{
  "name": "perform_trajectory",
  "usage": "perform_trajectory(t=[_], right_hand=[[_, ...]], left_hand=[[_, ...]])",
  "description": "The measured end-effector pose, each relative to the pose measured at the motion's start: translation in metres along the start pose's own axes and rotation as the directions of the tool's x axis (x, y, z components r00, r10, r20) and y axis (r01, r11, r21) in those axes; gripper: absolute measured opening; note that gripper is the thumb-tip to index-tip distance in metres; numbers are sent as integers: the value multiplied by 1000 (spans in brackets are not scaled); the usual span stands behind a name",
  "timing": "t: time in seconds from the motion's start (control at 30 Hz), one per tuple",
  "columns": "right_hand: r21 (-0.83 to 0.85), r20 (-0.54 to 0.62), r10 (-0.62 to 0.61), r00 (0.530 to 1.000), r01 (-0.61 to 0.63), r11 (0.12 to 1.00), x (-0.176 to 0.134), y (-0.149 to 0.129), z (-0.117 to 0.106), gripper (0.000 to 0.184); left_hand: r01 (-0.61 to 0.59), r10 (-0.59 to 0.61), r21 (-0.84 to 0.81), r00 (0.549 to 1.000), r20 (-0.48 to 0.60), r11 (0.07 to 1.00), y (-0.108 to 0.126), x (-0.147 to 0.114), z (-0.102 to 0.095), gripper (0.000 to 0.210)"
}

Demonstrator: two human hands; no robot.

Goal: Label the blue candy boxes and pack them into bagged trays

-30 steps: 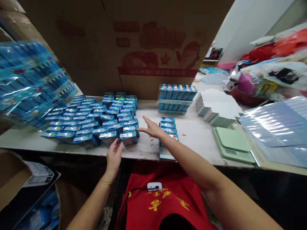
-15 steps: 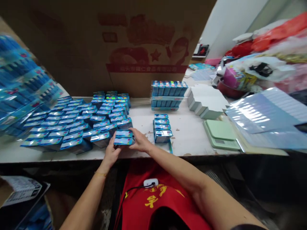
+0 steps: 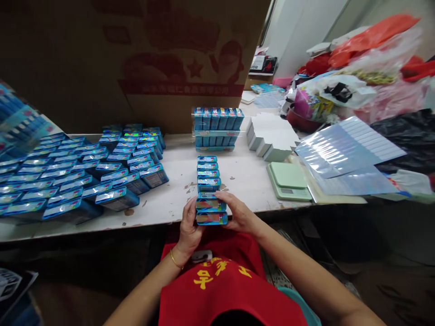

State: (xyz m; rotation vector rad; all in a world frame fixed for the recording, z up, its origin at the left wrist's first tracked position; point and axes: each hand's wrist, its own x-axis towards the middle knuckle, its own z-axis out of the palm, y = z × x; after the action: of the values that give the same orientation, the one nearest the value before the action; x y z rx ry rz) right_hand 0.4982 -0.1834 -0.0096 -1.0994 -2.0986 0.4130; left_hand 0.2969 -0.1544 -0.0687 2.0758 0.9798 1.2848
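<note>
Two small blue boxes (image 3: 211, 218) are pinched between my hands at the table's front edge. My left hand (image 3: 190, 222) presses on their left side. On the right, the fingers of my right hand (image 3: 238, 213) close over the other side. Directly behind them stands a short row of similar blue boxes (image 3: 208, 173), lined up away from me. To the left, many more blue boxes (image 3: 71, 181) stand upright in close rows. Farther back is a clear-wrapped display pack (image 3: 217, 129) filled with blue boxes.
A large brown carton (image 3: 183, 59) stands along the back. Right of the display pack lie a stack of white die-cut card (image 3: 272, 136), a green scale (image 3: 288, 181) and shiny plastic sheets (image 3: 343, 154). Bags (image 3: 356, 90) are heaped at the far right.
Both hands have carried the two boxes from beside the left group to the front end of the short row. The camera view has shifted rightward.
</note>
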Motion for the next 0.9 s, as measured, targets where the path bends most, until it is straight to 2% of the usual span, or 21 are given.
perform_trajectory(t=[0.2, 0.27, 0.47, 0.53, 0.6, 0.7, 0.83, 0.9], right_hand=[[205, 44, 139, 989, -145, 968, 2, 21, 4, 76], [227, 30, 153, 988, -155, 962, 3, 28, 7, 78], [104, -4, 176, 984, -175, 979, 2, 39, 15, 81], [-7, 11, 199, 980, -199, 980, 2, 31, 9, 81], [-140, 18, 219, 976, -214, 967, 5, 16, -1, 89], [-276, 58, 186, 981, -163, 947, 15, -7, -9, 95], [-360, 166, 154, 974, -86, 929, 33, -16, 4, 78], [-317, 209, 153, 966, -81, 945, 36, -10, 7, 70]], left_hand=[[54, -55, 28, 997, 58, 998, -4, 3, 4, 62], [63, -66, 45, 994, 84, 997, -4, 7, 5, 60], [151, -155, 38, 976, 151, 988, -8, 14, 10, 52], [178, -178, 20, 968, 177, 984, -10, 12, 9, 51], [237, -230, -11, 953, 198, 972, -10, 10, 5, 59], [367, -332, -153, 919, 212, 918, -6, 14, -5, 71], [478, -452, -355, 878, 157, 804, -3, 37, -14, 62], [551, -536, -392, 829, 158, 736, -6, 52, -15, 62]])
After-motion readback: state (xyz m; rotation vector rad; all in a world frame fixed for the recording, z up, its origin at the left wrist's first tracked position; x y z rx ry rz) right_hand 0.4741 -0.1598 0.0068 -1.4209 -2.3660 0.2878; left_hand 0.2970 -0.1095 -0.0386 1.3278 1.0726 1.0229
